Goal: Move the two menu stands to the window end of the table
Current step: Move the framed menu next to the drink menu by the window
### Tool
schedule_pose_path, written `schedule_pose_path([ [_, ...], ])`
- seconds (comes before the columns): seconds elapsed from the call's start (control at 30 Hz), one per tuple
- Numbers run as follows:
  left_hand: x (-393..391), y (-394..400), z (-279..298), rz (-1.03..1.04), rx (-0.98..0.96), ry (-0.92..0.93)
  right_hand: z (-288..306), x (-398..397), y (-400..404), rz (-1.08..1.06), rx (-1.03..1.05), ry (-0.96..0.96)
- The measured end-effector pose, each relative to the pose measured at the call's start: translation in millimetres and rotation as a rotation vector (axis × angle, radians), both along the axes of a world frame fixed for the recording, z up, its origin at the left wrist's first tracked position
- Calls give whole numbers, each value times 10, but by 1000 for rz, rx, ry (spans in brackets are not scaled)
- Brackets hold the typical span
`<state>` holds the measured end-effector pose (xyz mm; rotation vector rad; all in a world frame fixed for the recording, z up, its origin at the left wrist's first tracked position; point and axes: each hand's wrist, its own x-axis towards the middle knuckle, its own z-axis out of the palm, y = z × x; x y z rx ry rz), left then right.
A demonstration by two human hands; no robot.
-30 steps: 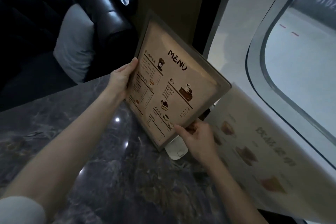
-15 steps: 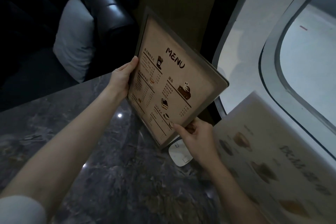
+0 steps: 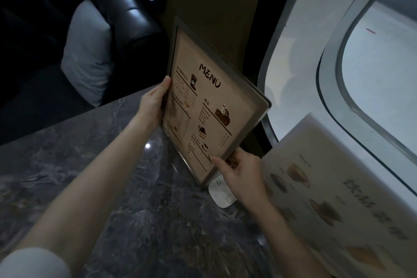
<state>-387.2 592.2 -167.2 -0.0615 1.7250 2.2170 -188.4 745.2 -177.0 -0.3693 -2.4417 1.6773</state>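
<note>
Menu stands were seen in the centre and lower right of the frame, 2 in all. The brown menu stand point(image 3: 207, 106), headed "MENU", was held tilted at the centre, its lower corner just above the white base point(image 3: 222, 192) resting on the dark marble table point(image 3: 112, 187). The left hand point(image 3: 153, 106) was closed around the left edge, thumb on the front, apparently to steady the panel. The right hand point(image 3: 243, 174) was pinching the lower edge, thumb on the printed face and fingers curled behind, probably so that the weight could be carried and the panel guided. The pale menu stand point(image 3: 338, 198) was seen blurred at the lower right, beside the window point(image 3: 383, 74), so it was judged to be at the window end already; whether it stood on the table could not be told. The brown stand was judged near its place, close to the wall, with only the setting down left. A grey cushion point(image 3: 88, 52) lay on the dark seat at the upper left.
</note>
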Motion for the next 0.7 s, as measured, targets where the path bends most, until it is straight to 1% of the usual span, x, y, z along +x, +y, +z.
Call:
schedule_pose_path([
  [0.07,79,32,-10,34,-80,23,15,8,-4,-13,5,-7],
  [0.13,185,50,-70,91,-218,26,31,18,-16,-22,16,-5],
  [0.17,243,43,-101,88,-298,35,49,24,-26,-19,32,-3],
  [0.3,492,19,-210,-90,-588,87,116,50,0,58,174,-82],
  [0.37,671,0,-238,-132,-753,107,171,74,25,104,266,-149],
  [0.4,762,-7,-254,-149,-804,126,199,85,33,111,299,-174],
  [0.47,916,-21,-262,-203,-843,197,254,93,45,120,364,-234],
  [0.53,1027,-9,-204,-227,-844,215,318,94,53,157,464,-330],
  [0.6,1156,4,-105,-217,-834,175,432,114,19,203,549,-376],
  [0.7,1226,34,-20,-230,-858,109,699,43,-20,292,599,-337],
])
